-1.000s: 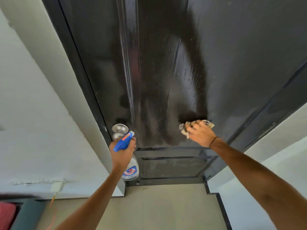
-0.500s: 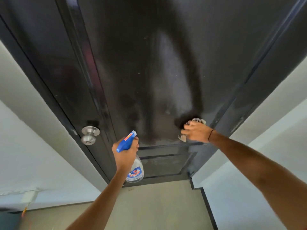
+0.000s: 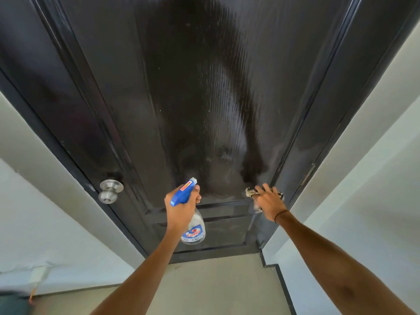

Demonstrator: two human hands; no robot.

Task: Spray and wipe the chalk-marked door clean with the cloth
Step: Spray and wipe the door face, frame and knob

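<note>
Standing close to the dark door (image 3: 181, 87), we looked down its long upper panel, where a wet, streaked band ran down the middle toward our hands. Our left hand (image 3: 181, 206) was wrapped around the neck of the spray bottle (image 3: 193, 228), its blue trigger head (image 3: 183, 194) pointing at the door and the clear body hanging below our fist. Our right hand (image 3: 269, 204) pressed the crumpled cloth (image 3: 251, 193) flat against the panel's lower right corner, fingers spread over it, just above the horizontal rail. The steel knob (image 3: 110, 190) sat well to the left, near the door's edge.
</note>
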